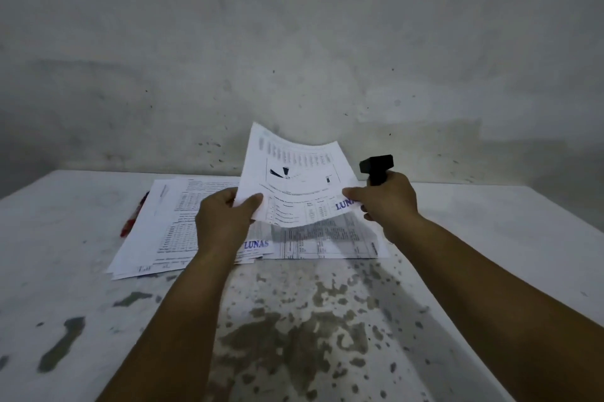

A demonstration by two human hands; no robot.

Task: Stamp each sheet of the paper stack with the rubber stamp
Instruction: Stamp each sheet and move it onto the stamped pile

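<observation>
Your left hand [225,215] and right hand [385,202] are pinching a stamped sheet [294,179] above the table's [490,222] far edge; the right is also gripping the rubber stamp [376,168].

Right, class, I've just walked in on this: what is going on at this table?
A person is stamping papers. Both hands lift one printed sheet off the table: the left hand pinches its near left edge, the right hand its right edge while also gripping a black rubber stamp. That sheet already bears a blue LUNAS mark. A loose pile at left shows another LUNAS stamp; a sheet lies beneath the lifted one. A red pen lies at far left.
</observation>
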